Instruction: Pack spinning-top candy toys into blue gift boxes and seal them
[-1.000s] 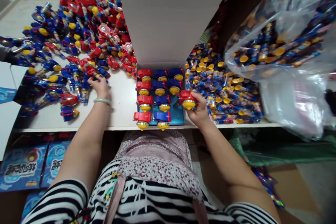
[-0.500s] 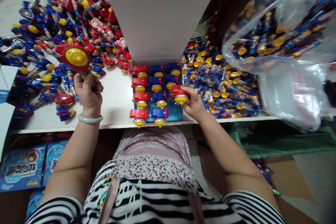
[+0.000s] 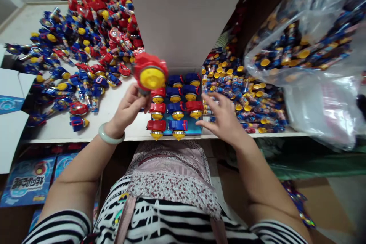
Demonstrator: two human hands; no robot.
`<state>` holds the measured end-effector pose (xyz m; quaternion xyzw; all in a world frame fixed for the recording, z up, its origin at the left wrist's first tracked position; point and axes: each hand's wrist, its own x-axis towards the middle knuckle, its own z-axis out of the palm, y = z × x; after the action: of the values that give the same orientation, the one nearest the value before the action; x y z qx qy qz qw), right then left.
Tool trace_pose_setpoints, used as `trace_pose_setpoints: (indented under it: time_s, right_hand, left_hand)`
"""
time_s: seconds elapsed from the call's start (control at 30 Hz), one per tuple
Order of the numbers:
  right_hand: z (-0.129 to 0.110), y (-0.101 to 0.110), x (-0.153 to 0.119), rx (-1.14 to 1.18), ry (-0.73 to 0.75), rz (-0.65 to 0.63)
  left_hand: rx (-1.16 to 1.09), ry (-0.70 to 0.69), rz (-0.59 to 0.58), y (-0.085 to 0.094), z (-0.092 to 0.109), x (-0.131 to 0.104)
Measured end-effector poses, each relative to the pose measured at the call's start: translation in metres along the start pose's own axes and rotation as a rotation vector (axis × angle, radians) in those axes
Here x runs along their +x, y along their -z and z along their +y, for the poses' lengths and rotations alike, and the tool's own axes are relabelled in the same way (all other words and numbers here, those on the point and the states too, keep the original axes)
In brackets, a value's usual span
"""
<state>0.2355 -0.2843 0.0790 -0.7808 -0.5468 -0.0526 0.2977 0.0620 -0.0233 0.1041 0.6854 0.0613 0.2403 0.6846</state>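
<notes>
My left hand [image 3: 130, 108] grips a red toy with a yellow disc [image 3: 151, 76] by its lower end, holding it over the left side of the display box. My right hand [image 3: 224, 118] is at the box's right edge, fingers spread and holding nothing. Inside the box [image 3: 194, 129], red and blue spinning-top toys stand in three columns, yellow tips toward me. A red toy [image 3: 195, 109] sits in the right column, just left of my right fingers. Bare blue box bottom shows below it. The box's white lid [image 3: 188, 11] stands raised behind.
Red toys [image 3: 97, 4] and blue toys [image 3: 48, 61] are heaped on the left of the white table [image 3: 120, 134]. Small yellow-capped tubes [image 3: 243, 91] lie to the right, beside a clear plastic bag [image 3: 320, 99]. Printed blue boxes [image 3: 28, 183] are below at left.
My left hand has carried its red toy right, over the box. My right hand has let go of the other red toy, now in the right column, and opened. The view has shifted slightly.
</notes>
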Motion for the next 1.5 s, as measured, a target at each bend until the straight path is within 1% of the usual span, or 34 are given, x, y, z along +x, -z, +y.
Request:
trace_pose_setpoints:
  time_s: [0.03, 0.1, 0.17, 0.2, 0.27, 0.3, 0.33, 0.37, 0.43, 0.47, 0.5, 0.53, 0.6, 0.67, 0.7, 0.8, 0.83, 0.9, 1.0, 1.03, 1.07, 1.1, 1.13, 1.17, 1.2, 1.23, 1.27, 1.3, 1.33, 1.37, 1.4, 1.43, 1.47, 1.5]
  right_hand:
    - [-0.014, 0.010, 0.006, 0.065, 0.015, 0.048]
    - [-0.041, 0.019, 0.021, 0.204, 0.026, 0.192]
    - [-0.061, 0.019, 0.033, 0.278, 0.006, 0.353]
    - [-0.066, 0.018, 0.036, 0.289, -0.008, 0.422]
    - [-0.064, 0.018, 0.031, 0.286, -0.026, 0.540]
    - [-0.058, 0.019, 0.023, 0.279, -0.028, 0.581]
    - [-0.048, 0.021, 0.013, 0.268, -0.030, 0.600]
    - [-0.037, 0.022, 0.001, 0.256, -0.032, 0.592]
    - [-0.013, 0.017, -0.025, 0.244, -0.032, 0.490]
    - [-0.002, 0.011, -0.037, 0.249, -0.028, 0.416]
    - [0.007, 0.001, -0.047, 0.259, -0.018, 0.356]
    - [0.014, -0.011, -0.055, 0.268, 0.002, 0.323]
    - [0.022, -0.034, -0.064, 0.270, 0.047, 0.335]
    - [0.023, -0.049, -0.068, 0.270, 0.073, 0.370]
    - [0.022, -0.052, -0.068, 0.285, 0.085, 0.361]
    - [0.018, -0.053, -0.068, 0.363, 0.114, 0.235]
    - [0.016, -0.054, -0.068, 0.383, 0.115, 0.210]
    - [0.015, -0.061, -0.070, 0.397, 0.092, 0.211]
    - [0.015, -0.073, -0.075, 0.354, 0.019, 0.213]
    - [0.014, -0.072, -0.077, 0.333, -0.011, 0.184]
    - [0.013, -0.067, -0.077, 0.316, -0.037, 0.130]
    - [0.012, -0.058, -0.076, 0.302, -0.058, 0.057]
    - [0.010, -0.044, -0.074, 0.289, -0.073, -0.033]
    - [0.008, -0.027, -0.070, 0.277, -0.090, -0.116]
    - [0.006, -0.008, -0.063, 0.270, -0.107, -0.170]
    - [0.005, 0.011, -0.053, 0.271, -0.126, -0.170]
    - [0.005, 0.029, -0.038, 0.288, -0.148, -0.104]
    - [0.005, 0.044, -0.019, 0.330, -0.171, 0.011]
    - [0.006, 0.055, 0.004, 0.388, -0.190, 0.137]
    - [0.007, 0.063, 0.030, 0.443, -0.212, 0.218]
    - [0.009, 0.068, 0.059, 0.502, -0.243, 0.230]
    - [0.010, 0.071, 0.087, 0.570, -0.277, 0.164]
    - [0.011, 0.074, 0.113, 0.630, -0.322, 0.051]
    - [0.011, 0.076, 0.133, 0.680, -0.370, -0.031]
  left_hand:
    - [0.022, 0.011, -0.097, -0.010, 0.004, 0.001]
    - [0.085, -0.004, -0.300, -0.033, 0.013, 0.003]
    - [0.167, -0.068, -0.452, -0.051, 0.022, 0.006]
    - [0.216, -0.109, -0.510, -0.057, 0.025, 0.008]
    - [0.340, -0.193, -0.574, -0.058, 0.030, 0.011]
    - [0.419, -0.231, -0.571, -0.054, 0.030, 0.013]
    - [0.508, -0.267, -0.543, -0.047, 0.028, 0.014]
    - [0.599, -0.301, -0.500, -0.039, 0.026, 0.015]
    - [0.758, -0.357, -0.435, -0.025, 0.016, 0.017]
    - [0.817, -0.381, -0.445, -0.021, 0.009, 0.019]
    - [0.862, -0.404, -0.480, -0.019, 0.003, 0.020]
    - [0.893, -0.426, -0.522, -0.019, -0.003, 0.021]
    - [0.929, -0.458, -0.578, -0.024, -0.013, 0.023]
    - [0.945, -0.471, -0.599, -0.028, -0.019, 0.025]
    - [0.947, -0.471, -0.607, -0.029, -0.021, 0.025]
    - [0.937, -0.467, -0.622, -0.026, -0.023, 0.026]
    - [0.929, -0.467, -0.623, -0.025, -0.024, 0.026]
    - [0.906, -0.465, -0.623, -0.023, -0.026, 0.025]
    - [0.871, -0.452, -0.625, -0.024, -0.028, 0.025]
    - [0.854, -0.446, -0.630, -0.024, -0.028, 0.024]
    - [0.829, -0.439, -0.637, -0.023, -0.026, 0.024]
    - [0.794, -0.428, -0.637, -0.020, -0.022, 0.024]
    - [0.750, -0.414, -0.613, -0.016, -0.017, 0.025]
    - [0.693, -0.397, -0.552, -0.010, -0.010, 0.028]
    - [0.616, -0.387, -0.451, -0.003, -0.001, 0.032]
    - [0.518, -0.388, -0.314, 0.005, 0.010, 0.038]
    - [0.401, -0.385, -0.166, 0.012, 0.022, 0.048]
    - [0.278, -0.364, -0.039, 0.018, 0.036, 0.059]
    - [0.162, -0.309, 0.044, 0.022, 0.050, 0.072]
    - [0.068, -0.216, 0.078, 0.023, 0.064, 0.087]
    - [0.002, -0.094, 0.074, 0.023, 0.077, 0.101]
    - [-0.043, 0.036, 0.046, 0.021, 0.089, 0.113]
    - [-0.077, 0.144, 0.010, 0.019, 0.098, 0.123]
    - [-0.106, 0.211, -0.022, 0.017, 0.104, 0.128]
